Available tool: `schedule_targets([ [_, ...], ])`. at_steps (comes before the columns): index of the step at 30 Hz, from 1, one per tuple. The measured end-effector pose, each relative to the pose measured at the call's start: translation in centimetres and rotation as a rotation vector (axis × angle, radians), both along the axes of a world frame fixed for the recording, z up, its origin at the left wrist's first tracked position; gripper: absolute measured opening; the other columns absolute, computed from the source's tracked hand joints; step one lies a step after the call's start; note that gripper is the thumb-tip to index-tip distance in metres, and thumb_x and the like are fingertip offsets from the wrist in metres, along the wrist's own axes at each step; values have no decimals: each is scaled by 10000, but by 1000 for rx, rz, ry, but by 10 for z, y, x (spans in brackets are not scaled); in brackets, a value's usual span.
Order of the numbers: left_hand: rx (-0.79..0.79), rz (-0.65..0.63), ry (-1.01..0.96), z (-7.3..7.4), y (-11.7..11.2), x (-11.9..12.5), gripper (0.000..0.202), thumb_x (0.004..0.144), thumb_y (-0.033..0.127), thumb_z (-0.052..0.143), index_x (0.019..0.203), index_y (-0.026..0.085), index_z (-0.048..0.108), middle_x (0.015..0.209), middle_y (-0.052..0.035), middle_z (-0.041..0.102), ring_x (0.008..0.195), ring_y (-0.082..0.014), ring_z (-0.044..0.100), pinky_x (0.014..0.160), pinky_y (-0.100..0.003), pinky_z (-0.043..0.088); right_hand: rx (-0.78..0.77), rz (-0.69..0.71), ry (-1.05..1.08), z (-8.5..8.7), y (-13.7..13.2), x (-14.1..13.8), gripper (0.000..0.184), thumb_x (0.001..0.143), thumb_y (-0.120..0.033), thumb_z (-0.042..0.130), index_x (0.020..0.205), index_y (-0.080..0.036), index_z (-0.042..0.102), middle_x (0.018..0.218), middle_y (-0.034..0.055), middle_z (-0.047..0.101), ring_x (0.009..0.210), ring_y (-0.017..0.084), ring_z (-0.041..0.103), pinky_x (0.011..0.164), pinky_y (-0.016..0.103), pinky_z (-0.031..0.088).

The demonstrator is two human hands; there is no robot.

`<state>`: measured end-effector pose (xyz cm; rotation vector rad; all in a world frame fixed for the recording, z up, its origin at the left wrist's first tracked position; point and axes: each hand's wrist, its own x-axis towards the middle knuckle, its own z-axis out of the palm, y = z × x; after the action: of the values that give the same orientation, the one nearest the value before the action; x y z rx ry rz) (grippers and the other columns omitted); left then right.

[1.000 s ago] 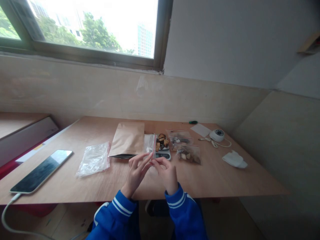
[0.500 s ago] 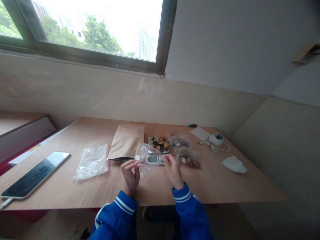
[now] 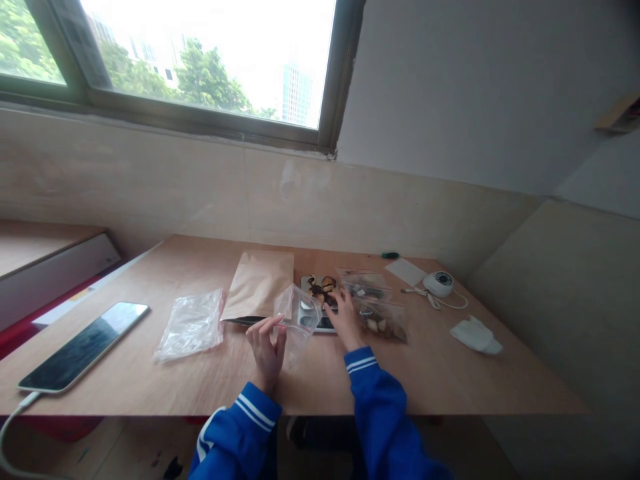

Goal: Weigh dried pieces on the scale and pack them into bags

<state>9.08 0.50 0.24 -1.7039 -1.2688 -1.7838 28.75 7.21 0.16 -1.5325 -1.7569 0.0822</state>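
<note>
My left hand [image 3: 269,347] pinches the rim of a clear zip bag [image 3: 301,327], which hangs with its mouth open in front of a small white kitchen scale [image 3: 304,313]. Curled brown dried pieces [image 3: 323,288], looking like dried mushroom slices, lie on the scale. Over the right side of this pile, my right hand [image 3: 346,321] reaches with thumb and fingers apart; its fingertips are at the pieces. Right of the scale lie two filled zip bags, one with dark contents [image 3: 367,287] and one with pale and brown chunks [image 3: 385,322].
A kraft paper pouch [image 3: 257,283] lies left of the scale, beside flat clear bags [image 3: 190,327]. Farther left is a phone [image 3: 85,347] on a cable. At right are a white dome camera [image 3: 439,283], a crumpled tissue [image 3: 476,335] and a paper sheet [image 3: 405,271].
My right hand has let go of the clear zip bag and moved forward to the dried pieces on the scale. The left hand still holds the bag. The view has shifted slightly.
</note>
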Motion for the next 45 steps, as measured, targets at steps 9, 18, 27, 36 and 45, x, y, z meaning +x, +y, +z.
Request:
schedule_targets([
  [9,-33,6,-19,-1,2,0,157,907,239,500,1022,184,592,877,-56,640,824,-180,570,762,-317,413,59,47,97,9,-2,7,307,920,-355,441,866,-189,694,1104,138,569,1030,268,587,916,427,473],
  [18,-54,13,-54,-1,4,0,163,904,233,505,1033,178,589,894,-64,639,836,-184,566,768,-325,413,112,-28,486,21,-1,12,481,805,-603,531,782,-152,701,967,142,607,894,250,610,826,429,512],
  [27,-61,2,-45,1,3,0,171,899,245,520,1039,178,592,894,-58,639,834,-182,565,771,-321,405,6,313,696,101,-49,-28,271,807,-430,631,870,-178,711,988,80,644,928,192,631,836,322,535],
  [36,-77,3,-86,-1,4,1,149,902,249,510,1005,185,598,876,-54,628,825,-182,570,753,-325,431,78,271,463,91,-45,-33,271,905,-296,438,994,-202,676,1035,87,671,1003,208,613,873,355,515],
  [45,-85,-22,-97,-4,5,0,139,897,251,519,991,186,598,883,-54,628,833,-181,568,748,-320,441,-81,126,-74,8,18,-12,490,779,-404,655,1248,-281,578,1378,127,461,1289,345,396,1033,535,335],
])
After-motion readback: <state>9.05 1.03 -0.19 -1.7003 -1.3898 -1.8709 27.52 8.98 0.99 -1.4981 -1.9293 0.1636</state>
